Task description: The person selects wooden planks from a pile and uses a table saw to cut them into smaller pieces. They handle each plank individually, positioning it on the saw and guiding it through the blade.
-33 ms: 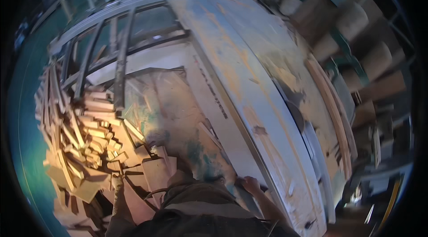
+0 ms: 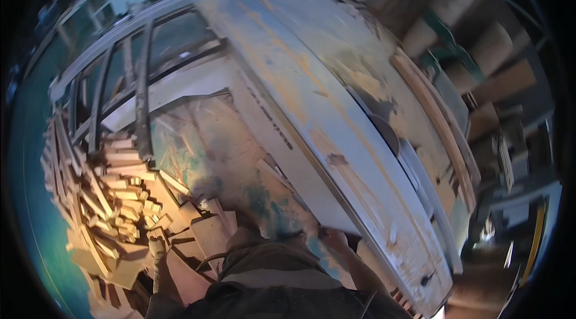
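The person stood at the near edge of a long, worn worktop, and the step in hand looked like handling offcuts from the heap of wood scraps piled against its left edge. The right hand rested on the worktop's near edge, its grip too blurred to tell. The left hand was out of sight, though one wooden handle stood upright by the heap; pieces were too many to count.

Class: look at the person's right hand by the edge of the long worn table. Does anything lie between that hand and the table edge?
Nothing visible does. The right hand rests directly at the edge of the table. The pile of wood offcuts lies well off to the left.
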`<control>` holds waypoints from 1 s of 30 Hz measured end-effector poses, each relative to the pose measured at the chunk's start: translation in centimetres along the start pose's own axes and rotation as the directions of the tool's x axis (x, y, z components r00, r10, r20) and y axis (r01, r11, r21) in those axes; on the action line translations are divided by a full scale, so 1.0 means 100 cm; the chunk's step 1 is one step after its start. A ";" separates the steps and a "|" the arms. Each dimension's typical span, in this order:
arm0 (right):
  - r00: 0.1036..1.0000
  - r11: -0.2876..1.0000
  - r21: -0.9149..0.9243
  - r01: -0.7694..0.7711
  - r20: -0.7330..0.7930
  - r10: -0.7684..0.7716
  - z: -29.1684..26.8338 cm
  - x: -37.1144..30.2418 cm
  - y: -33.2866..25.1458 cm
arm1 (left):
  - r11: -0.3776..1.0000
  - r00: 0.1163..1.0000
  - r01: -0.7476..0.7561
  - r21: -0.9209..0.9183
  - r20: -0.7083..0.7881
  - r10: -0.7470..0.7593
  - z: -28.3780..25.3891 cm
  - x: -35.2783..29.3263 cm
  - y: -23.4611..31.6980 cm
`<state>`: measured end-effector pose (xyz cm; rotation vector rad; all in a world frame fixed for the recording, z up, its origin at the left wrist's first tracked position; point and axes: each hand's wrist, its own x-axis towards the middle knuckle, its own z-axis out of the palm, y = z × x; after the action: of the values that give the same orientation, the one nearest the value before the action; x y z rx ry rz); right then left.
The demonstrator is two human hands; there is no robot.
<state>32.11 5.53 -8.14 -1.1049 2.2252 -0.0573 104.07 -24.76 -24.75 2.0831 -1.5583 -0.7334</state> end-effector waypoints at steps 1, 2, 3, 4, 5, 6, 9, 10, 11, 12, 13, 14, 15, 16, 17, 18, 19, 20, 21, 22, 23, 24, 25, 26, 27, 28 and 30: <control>0.978 0.980 0.185 -0.077 -0.176 0.110 0.048 -0.039 0.024 | 0.944 0.944 -0.328 0.040 -0.004 0.329 0.005 0.050 0.032; 0.985 0.989 0.141 -0.038 -0.159 0.061 0.111 -0.046 0.071 | 0.735 0.731 -0.674 0.073 -0.084 0.678 0.019 0.092 0.072; 0.962 0.942 0.294 -0.160 -0.166 0.215 0.140 -0.079 0.058 | 0.889 0.896 -0.425 -0.171 0.059 0.440 0.025 0.097 0.109; 0.918 0.861 0.425 -0.278 -0.146 0.368 0.156 -0.116 0.049 | 0.944 0.949 -0.065 -0.323 0.274 0.159 0.042 0.084 0.153; 0.903 0.875 0.357 -0.326 -0.155 0.400 0.244 -0.180 0.068 | 0.933 0.861 0.068 -0.353 0.493 0.124 0.062 0.049 0.198; 0.875 0.858 0.302 -0.415 -0.125 0.467 0.289 -0.218 0.089 | 0.956 0.816 0.114 -0.270 0.574 0.065 0.099 -0.015 0.276; 0.887 0.832 0.328 -0.447 0.042 0.460 0.325 -0.279 0.076 | 0.974 0.627 0.007 -0.228 0.760 0.174 0.136 -0.104 0.347; 0.717 0.399 0.696 -0.597 0.239 0.655 0.342 -0.306 0.083 | 0.964 0.496 -0.053 -0.260 0.831 0.251 0.156 -0.159 0.375; 0.597 0.096 0.813 -0.574 0.335 0.729 0.318 -0.328 0.074 | 0.937 0.376 -0.190 -0.294 0.859 0.346 0.161 -0.194 0.395; 0.443 -0.376 0.864 -0.336 0.497 0.746 0.295 -0.347 0.073 | 0.909 0.316 -0.267 -0.319 0.862 0.396 0.177 -0.217 0.403; 0.418 -0.499 0.847 -0.186 0.527 0.739 0.311 -0.369 0.092 | 0.933 0.242 -0.205 -0.294 0.909 0.340 0.197 -0.241 0.418; 0.376 -0.556 0.830 0.052 0.499 0.781 0.305 -0.382 0.103 | 0.948 0.284 -0.208 -0.243 0.912 0.296 0.218 -0.256 0.429; 0.336 -0.583 0.785 0.210 0.502 0.797 0.288 -0.389 0.117 | 0.959 0.324 -0.209 -0.192 0.912 0.254 0.235 -0.269 0.440; 0.372 -0.581 0.717 0.386 0.455 0.809 0.286 -0.402 0.141 | 0.969 0.283 -0.165 -0.186 0.932 0.227 0.247 -0.289 0.460; 0.409 -0.560 0.642 0.524 0.387 0.827 0.291 -0.413 0.168 | 0.978 0.231 -0.124 -0.170 0.953 0.195 0.257 -0.310 0.481; 0.406 -0.524 0.584 0.620 0.333 0.851 0.271 -0.415 0.188 | 0.980 0.268 0.045 -0.192 0.948 0.173 0.265 -0.318 0.495; 0.380 -0.497 0.556 0.666 0.320 0.868 0.256 -0.419 0.210 | 0.953 0.300 0.217 -0.210 0.944 0.139 0.272 -0.327 0.508; 0.350 -0.464 0.526 0.712 0.307 0.885 0.243 -0.424 0.232 | 0.920 0.343 0.314 -0.235 0.931 0.121 0.273 -0.341 0.527; 0.333 -0.436 0.495 0.752 0.285 0.899 0.234 -0.425 0.250 | 0.871 0.399 0.406 -0.277 0.911 0.104 0.273 -0.347 0.546; 0.296 -0.412 0.495 0.765 0.298 0.908 0.225 -0.422 0.265 | 0.868 0.437 0.392 -0.303 0.892 0.114 0.279 -0.335 0.556; 0.262 -0.390 0.500 0.774 0.307 0.915 0.215 -0.421 0.279 | 0.862 0.478 0.383 -0.332 0.870 0.122 0.287 -0.322 0.562; 0.248 -0.370 0.505 0.780 0.293 0.923 0.198 -0.409 0.296 | 0.842 0.533 0.377 -0.385 0.834 0.142 0.294 -0.308 0.572; 0.198 -0.361 0.520 0.774 0.343 0.918 0.183 -0.402 0.303 | 0.861 0.535 0.341 -0.378 0.831 0.153 0.298 -0.297 0.579; 0.152 -0.356 0.542 0.761 0.385 0.910 0.172 -0.402 0.310 | 0.874 0.546 0.309 -0.374 0.823 0.158 0.299 -0.295 0.591; 0.093 -0.356 0.551 0.755 0.448 0.889 0.168 -0.406 0.325 | 0.874 0.553 0.284 -0.394 0.812 0.186 0.300 -0.318 0.608; 0.166 -0.423 0.504 0.753 0.476 0.863 0.174 -0.409 0.344 | 0.876 0.557 0.257 -0.409 0.803 0.212 0.306 -0.326 0.623; 0.240 -0.471 0.503 0.725 0.457 0.856 0.148 -0.403 0.346 | 0.850 0.594 0.305 -0.429 0.784 0.182 0.303 -0.322 0.635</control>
<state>33.91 60.65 -9.26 1.7102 1.2221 -2.4983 30.87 -11.94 -3.24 1.4036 -1.3888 -2.1063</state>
